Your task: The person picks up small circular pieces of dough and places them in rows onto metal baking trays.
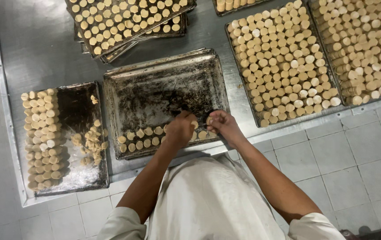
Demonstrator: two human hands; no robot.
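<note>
White apron up close, then both hands over the blackened tray [164,84] on the counter [35,44]. Left hand [179,129] and right hand [221,124] each pinch a dough round [208,120] near the front row. They look soft and light, easy to dent, so grab by the sides.

table: steel worktop [39,49], raised rim | floor: pale square tiles [355,169]
</note>
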